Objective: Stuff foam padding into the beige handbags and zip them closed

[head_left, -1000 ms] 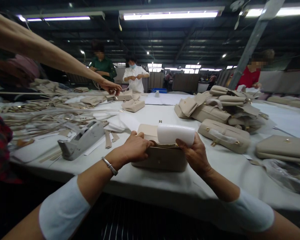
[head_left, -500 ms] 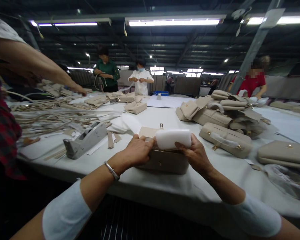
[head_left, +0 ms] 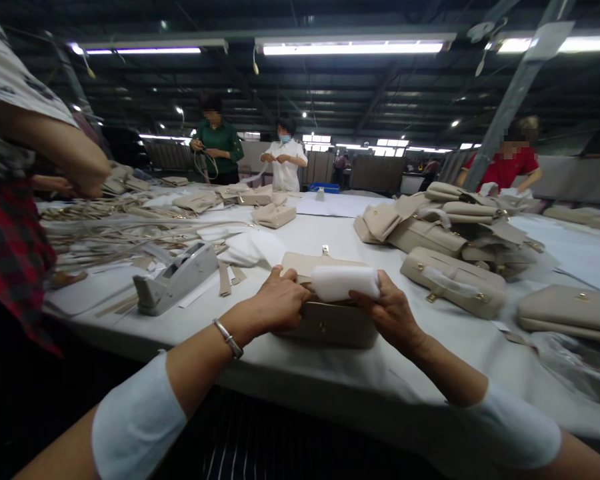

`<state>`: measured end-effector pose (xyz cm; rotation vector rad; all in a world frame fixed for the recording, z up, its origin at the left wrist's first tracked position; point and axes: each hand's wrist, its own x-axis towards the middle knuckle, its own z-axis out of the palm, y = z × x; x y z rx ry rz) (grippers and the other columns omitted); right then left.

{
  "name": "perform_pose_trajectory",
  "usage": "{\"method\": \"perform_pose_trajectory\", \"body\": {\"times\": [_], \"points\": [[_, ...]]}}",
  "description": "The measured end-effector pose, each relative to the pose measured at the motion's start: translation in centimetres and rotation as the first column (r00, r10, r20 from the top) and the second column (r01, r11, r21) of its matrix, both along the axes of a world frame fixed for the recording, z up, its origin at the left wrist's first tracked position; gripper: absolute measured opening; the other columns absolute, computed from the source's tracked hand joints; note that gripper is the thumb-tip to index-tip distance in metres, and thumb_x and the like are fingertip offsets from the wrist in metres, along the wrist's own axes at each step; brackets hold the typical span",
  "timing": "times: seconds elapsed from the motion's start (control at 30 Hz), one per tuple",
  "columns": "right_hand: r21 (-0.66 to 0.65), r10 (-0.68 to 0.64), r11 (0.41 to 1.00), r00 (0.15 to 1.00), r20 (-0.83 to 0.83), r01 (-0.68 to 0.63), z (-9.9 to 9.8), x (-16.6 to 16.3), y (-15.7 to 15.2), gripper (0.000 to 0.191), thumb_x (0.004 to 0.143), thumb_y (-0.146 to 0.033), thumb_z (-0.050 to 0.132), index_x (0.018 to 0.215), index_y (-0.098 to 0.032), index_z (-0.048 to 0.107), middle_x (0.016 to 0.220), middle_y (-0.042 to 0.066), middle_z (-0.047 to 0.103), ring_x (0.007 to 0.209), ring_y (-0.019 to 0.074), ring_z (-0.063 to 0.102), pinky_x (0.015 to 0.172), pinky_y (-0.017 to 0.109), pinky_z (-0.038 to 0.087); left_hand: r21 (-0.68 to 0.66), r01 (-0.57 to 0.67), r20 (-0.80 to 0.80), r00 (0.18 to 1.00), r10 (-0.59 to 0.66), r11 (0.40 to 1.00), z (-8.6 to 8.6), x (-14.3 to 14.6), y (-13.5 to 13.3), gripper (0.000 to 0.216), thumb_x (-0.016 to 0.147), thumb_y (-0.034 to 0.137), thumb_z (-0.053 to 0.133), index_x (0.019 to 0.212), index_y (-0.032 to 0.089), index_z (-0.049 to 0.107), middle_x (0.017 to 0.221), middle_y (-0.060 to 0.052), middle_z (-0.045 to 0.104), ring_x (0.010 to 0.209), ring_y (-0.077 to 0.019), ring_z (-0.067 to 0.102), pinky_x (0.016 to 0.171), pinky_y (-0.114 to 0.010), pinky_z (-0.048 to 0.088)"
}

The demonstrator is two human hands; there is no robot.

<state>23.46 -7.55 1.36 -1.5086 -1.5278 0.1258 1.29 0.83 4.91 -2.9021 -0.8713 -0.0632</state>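
Beige bag (head_left: 333,328) on bench (head_left: 325,230), near front edge, flap open | white roll (head_left: 343,283) at its mouth, fingers of right hand (head_left: 394,312) pinching it | left hand (head_left: 280,300) at rim, finger grip unclear | step, judged: seating roll in bag | next calls for mouth held wide

Dark roof (head_left: 330,80) — bright tube lights (head_left: 350,49), partitions (head_left: 375,172)

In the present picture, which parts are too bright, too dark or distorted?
Head view: the ceiling lights glare almost white; the white wrap shows little surface detail. Head view: below the table it is nearly black, and the front of the nearest bag is shaded. Head view: things seem stretched towards the edges.
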Motion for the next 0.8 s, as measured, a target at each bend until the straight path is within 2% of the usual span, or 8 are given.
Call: {"method": "perform_pose_trajectory", "body": {"times": [0.13,0.23,0.3,0.43,0.5,0.63,0.7,0.8], "points": [[0.138,0.185,0.981,0.887,-0.423,-0.139,0.4,-0.1,0.6,0.041,0.074,-0.045,0.070,0.101,-0.018,0.054,0.083,0.001,0.060,0.070,0.0167,0.054,0.064,0.029,0.047,-0.065,0.004,-0.016,1.000,-0.005,0.998,-0.1,0.3,0.5,0.023,0.064,0.020,0.057,0.085,0.023,0.066,0.099,-0.007,0.068,0.132,-0.0343,0.031,0.106,-0.065,0.012],[0.140,0.214,0.977,0.792,-0.572,-0.163,0.9,-0.4,1.2,0.044,0.071,-0.044,0.072,0.101,-0.017,0.054,0.078,0.001,0.060,0.063,0.0147,0.053,0.058,0.028,0.047,-0.088,-0.005,-0.035,0.999,0.002,0.996,-0.2,0.4,0.4,0.027,0.065,0.020,0.057,0.090,0.023,0.067,0.109,-0.007,0.066,0.138,-0.0356,0.022,0.107,-0.067,0.007],[0.083,0.229,0.973,0.831,-0.507,-0.218,1.3,-0.5,1.3,0.043,0.071,-0.042,0.072,0.101,-0.017,0.055,0.080,0.001,0.061,0.067,0.0162,0.055,0.060,0.029,0.048,-0.093,-0.007,-0.038,0.999,0.003,0.996,-0.2,0.3,0.2,0.033,0.065,0.021,0.058,0.096,0.023,0.067,0.115,-0.008,0.064,0.139,-0.0352,0.018,0.108,-0.066,0.006],[-0.058,0.188,0.979,0.972,-0.140,-0.197,1.6,-0.3,1.0,0.031,0.074,-0.035,0.067,0.099,-0.019,0.057,0.085,0.002,0.062,0.078,0.0196,0.057,0.070,0.032,0.049,-0.061,-0.007,-0.036,0.999,0.004,0.998,0.0,0.0,-0.2,0.033,0.065,0.021,0.058,0.097,0.023,0.067,0.117,-0.009,0.063,0.140,-0.0354,0.018,0.109,-0.066,0.007],[-0.087,0.220,0.971,0.974,-0.055,-0.224,1.7,-0.1,0.9,0.024,0.076,-0.033,0.064,0.095,-0.019,0.057,0.083,0.001,0.062,0.078,0.0195,0.057,0.071,0.031,0.048,-0.046,-0.013,-0.038,0.999,0.011,0.999,0.0,-0.2,-0.3,0.028,0.065,0.021,0.059,0.092,0.021,0.068,0.114,-0.010,0.064,0.140,-0.0363,0.019,0.109,-0.066,0.008],[-0.144,0.374,0.912,0.923,-0.092,-0.384,1.9,0.4,0.8,0.023,0.078,-0.029,0.060,0.098,-0.019,0.057,0.084,0.000,0.064,0.078,0.0187,0.059,0.072,0.029,0.047,-0.034,0.007,-0.015,1.000,-0.008,0.999,-0.2,-0.6,-0.3,0.027,0.065,0.021,0.060,0.090,0.023,0.068,0.113,-0.007,0.064,0.140,-0.0376,0.017,0.108,-0.066,0.007],[-0.194,0.343,0.919,0.939,-0.029,-0.342,2.3,0.3,0.8,0.024,0.077,-0.028,0.059,0.100,-0.020,0.057,0.086,0.000,0.065,0.080,0.0190,0.060,0.073,0.029,0.046,-0.034,0.026,-0.005,1.000,-0.026,0.999,-0.4,-0.7,-0.2,0.028,0.065,0.020,0.060,0.091,0.025,0.067,0.112,-0.005,0.065,0.139,-0.0386,0.017,0.108,-0.067,0.006],[-0.287,0.207,0.948,0.950,0.235,-0.135,3.1,-0.1,0.6,0.022,0.076,-0.027,0.059,0.098,-0.022,0.058,0.083,0.000,0.067,0.077,0.0198,0.061,0.069,0.028,0.043,-0.039,0.032,0.007,0.999,-0.032,0.999,-0.5,-0.9,-0.3,0.029,0.066,0.017,0.060,0.092,0.026,0.067,0.109,-0.003,0.065,0.138,-0.0403,0.019,0.107,-0.068,0.006]]}}
